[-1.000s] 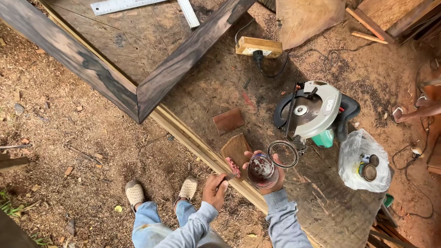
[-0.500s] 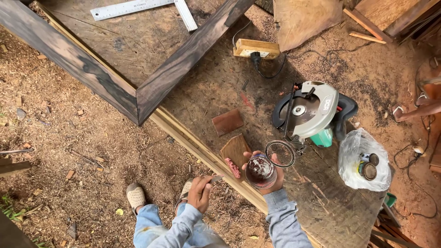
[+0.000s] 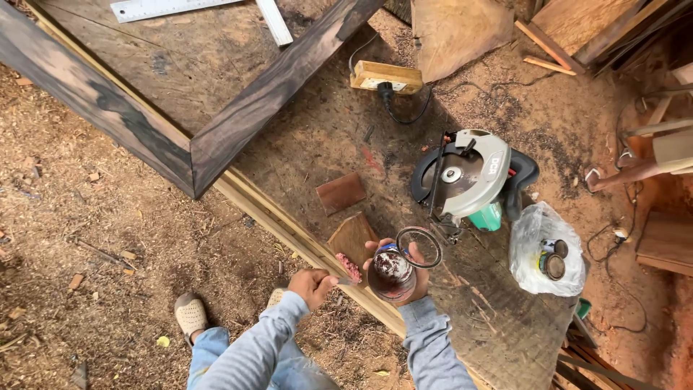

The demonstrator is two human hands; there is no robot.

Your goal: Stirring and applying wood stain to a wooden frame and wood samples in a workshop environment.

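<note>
Left hand [image 3: 312, 283]: your grip closes on a small tool, its tip touching the nearer block.
Right hand [image 3: 404, 271]: your grip wraps one open jar [image 3: 393, 273] above the counter [image 3: 303, 137] edge.
Blocks: two [image 3: 341, 192] [image 3: 354, 238].
Around: one saw [image 3: 469, 177], one bag [image 3: 545, 249], two dark boards [image 3: 278, 79].

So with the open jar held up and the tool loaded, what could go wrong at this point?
1. The right hand holds the open jar tilted above the bench; its dark red filler might spill.
2. The left hand holds a small tool loaded with reddish paste at the bench edge, so a blob could drop onto the sawdust floor.
3. The circular saw lies close by; an elbow might knock it.
</note>
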